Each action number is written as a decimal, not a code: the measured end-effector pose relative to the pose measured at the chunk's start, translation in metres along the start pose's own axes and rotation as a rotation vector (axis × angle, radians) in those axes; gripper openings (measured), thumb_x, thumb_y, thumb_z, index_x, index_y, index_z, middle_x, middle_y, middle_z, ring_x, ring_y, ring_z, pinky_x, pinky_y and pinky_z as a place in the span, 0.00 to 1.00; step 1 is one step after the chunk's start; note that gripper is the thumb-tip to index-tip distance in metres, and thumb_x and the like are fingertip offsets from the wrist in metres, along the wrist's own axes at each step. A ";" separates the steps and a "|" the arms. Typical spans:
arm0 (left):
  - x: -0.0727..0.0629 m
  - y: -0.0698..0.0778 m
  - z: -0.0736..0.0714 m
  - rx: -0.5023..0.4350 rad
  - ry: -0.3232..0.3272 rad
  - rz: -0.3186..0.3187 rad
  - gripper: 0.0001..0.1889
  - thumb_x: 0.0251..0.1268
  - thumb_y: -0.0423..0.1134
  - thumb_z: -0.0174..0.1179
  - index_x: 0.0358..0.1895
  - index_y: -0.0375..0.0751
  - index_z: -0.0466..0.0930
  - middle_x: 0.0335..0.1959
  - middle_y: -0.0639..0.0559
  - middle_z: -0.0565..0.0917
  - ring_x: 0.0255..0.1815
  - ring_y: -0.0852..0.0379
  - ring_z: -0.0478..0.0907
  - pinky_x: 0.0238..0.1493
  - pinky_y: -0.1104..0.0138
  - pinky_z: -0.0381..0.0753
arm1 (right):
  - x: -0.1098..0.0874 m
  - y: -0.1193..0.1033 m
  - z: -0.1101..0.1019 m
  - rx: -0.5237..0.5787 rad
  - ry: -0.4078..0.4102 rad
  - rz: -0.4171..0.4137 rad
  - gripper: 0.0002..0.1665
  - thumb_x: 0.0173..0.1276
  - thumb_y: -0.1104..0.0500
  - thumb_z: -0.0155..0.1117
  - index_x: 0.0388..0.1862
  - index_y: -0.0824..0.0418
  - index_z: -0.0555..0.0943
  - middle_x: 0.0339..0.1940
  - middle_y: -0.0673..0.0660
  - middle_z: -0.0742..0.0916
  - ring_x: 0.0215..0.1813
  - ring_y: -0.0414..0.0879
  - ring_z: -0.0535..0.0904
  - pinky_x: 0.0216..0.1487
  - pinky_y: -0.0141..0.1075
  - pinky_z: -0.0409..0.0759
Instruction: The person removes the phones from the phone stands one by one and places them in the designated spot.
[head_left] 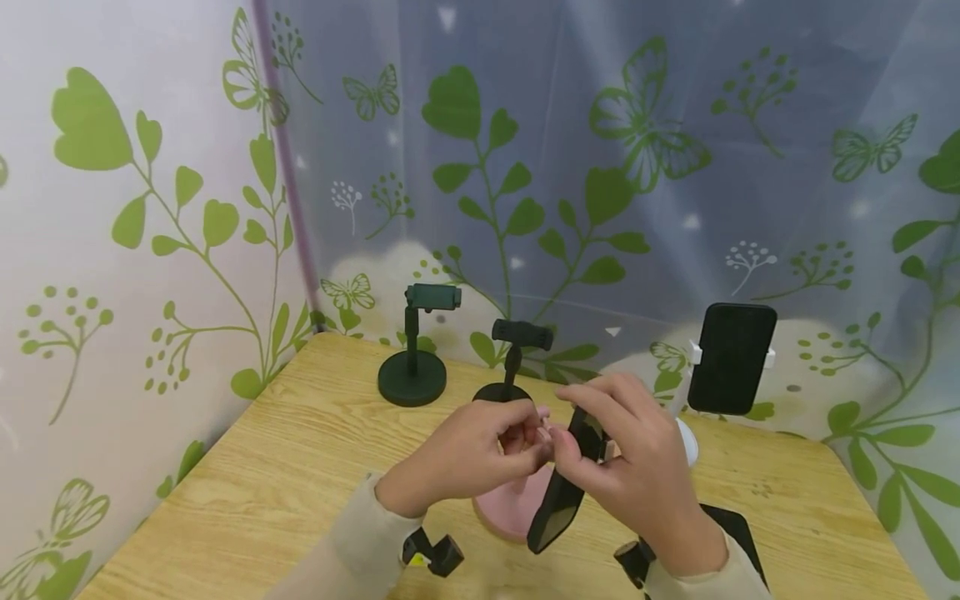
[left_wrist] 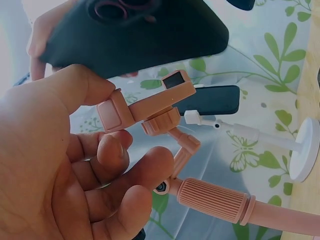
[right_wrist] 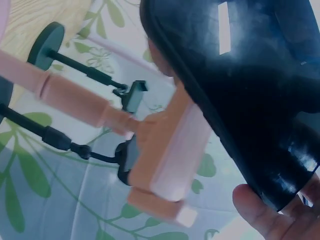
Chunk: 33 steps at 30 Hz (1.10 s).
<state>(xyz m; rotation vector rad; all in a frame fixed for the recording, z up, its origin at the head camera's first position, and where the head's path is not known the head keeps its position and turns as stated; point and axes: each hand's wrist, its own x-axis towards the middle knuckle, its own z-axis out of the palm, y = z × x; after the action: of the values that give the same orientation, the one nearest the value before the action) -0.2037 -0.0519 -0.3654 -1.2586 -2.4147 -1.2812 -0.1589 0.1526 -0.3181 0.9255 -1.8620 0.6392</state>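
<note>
In the head view my left hand (head_left: 468,450) is at the pink phone stand (head_left: 510,508), whose round base stands on the table. The left wrist view shows the left thumb and a finger pinching one end of the stand's clamp (left_wrist: 162,102). My right hand (head_left: 637,458) grips a black smartphone (head_left: 558,504), tilted on its edge close beside the clamp. From the right wrist view, the phone's dark screen (right_wrist: 240,100) is apart from the clamp's pale pad (right_wrist: 185,155). The phone's back with its round lenses (left_wrist: 120,10) appears above the left thumb.
Behind the hands stand a dark green phone stand (head_left: 412,379) and a black one (head_left: 522,335). A white stand (head_left: 686,442) at the right holds another black phone (head_left: 732,358). A flat black object (head_left: 731,525) lies partly under the right forearm. Leaf-patterned curtains (head_left: 525,208) hang behind the table.
</note>
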 end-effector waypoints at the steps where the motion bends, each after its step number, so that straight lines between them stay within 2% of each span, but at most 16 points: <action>1: 0.000 0.000 0.000 0.002 0.000 0.002 0.07 0.75 0.47 0.60 0.36 0.57 0.76 0.26 0.64 0.76 0.26 0.67 0.72 0.31 0.71 0.73 | 0.000 -0.002 -0.001 0.004 0.008 -0.005 0.21 0.77 0.46 0.57 0.47 0.60 0.88 0.36 0.52 0.84 0.31 0.41 0.70 0.31 0.31 0.68; 5: 0.000 0.000 0.001 0.002 -0.005 0.001 0.04 0.75 0.47 0.60 0.39 0.57 0.77 0.27 0.64 0.76 0.27 0.67 0.72 0.31 0.72 0.74 | -0.001 -0.008 -0.005 0.016 0.055 -0.027 0.22 0.77 0.46 0.58 0.46 0.63 0.88 0.35 0.55 0.83 0.30 0.41 0.70 0.30 0.30 0.68; 8: 0.000 0.000 0.001 -0.002 -0.014 -0.007 0.04 0.75 0.47 0.60 0.40 0.56 0.78 0.27 0.64 0.76 0.26 0.67 0.72 0.31 0.72 0.74 | -0.005 -0.012 -0.008 0.038 0.090 -0.031 0.22 0.77 0.47 0.59 0.46 0.64 0.88 0.36 0.57 0.84 0.32 0.44 0.73 0.32 0.31 0.70; 12: 0.000 0.000 0.002 -0.006 -0.026 -0.012 0.04 0.75 0.47 0.60 0.40 0.56 0.78 0.27 0.64 0.77 0.27 0.67 0.73 0.31 0.72 0.74 | -0.013 -0.016 -0.009 0.060 0.118 -0.010 0.22 0.77 0.48 0.59 0.44 0.66 0.88 0.36 0.59 0.84 0.33 0.44 0.73 0.34 0.32 0.69; 20: 0.001 -0.001 0.004 -0.006 -0.031 0.000 0.03 0.75 0.46 0.60 0.41 0.56 0.77 0.28 0.64 0.77 0.28 0.67 0.73 0.32 0.72 0.74 | -0.028 -0.013 -0.009 0.064 0.118 0.041 0.22 0.78 0.48 0.59 0.46 0.66 0.87 0.37 0.59 0.84 0.36 0.44 0.72 0.37 0.32 0.68; 27: -0.001 0.000 0.003 0.004 -0.025 0.004 0.02 0.75 0.45 0.61 0.44 0.54 0.80 0.28 0.65 0.78 0.27 0.68 0.73 0.30 0.73 0.73 | -0.030 -0.012 -0.014 0.031 0.119 0.066 0.23 0.78 0.47 0.59 0.46 0.66 0.88 0.37 0.60 0.85 0.37 0.47 0.75 0.40 0.33 0.70; 33: 0.000 0.001 0.001 0.017 -0.014 0.008 0.03 0.74 0.45 0.62 0.46 0.55 0.80 0.29 0.66 0.79 0.27 0.68 0.73 0.29 0.72 0.74 | -0.027 -0.011 -0.016 0.019 0.146 0.063 0.23 0.77 0.48 0.58 0.44 0.67 0.88 0.36 0.59 0.84 0.35 0.44 0.71 0.37 0.33 0.67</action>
<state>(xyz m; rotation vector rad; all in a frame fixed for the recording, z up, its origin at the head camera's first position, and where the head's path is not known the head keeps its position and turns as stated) -0.2025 -0.0510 -0.3656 -1.2755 -2.4220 -1.2512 -0.1346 0.1670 -0.3356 0.8127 -1.7637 0.7443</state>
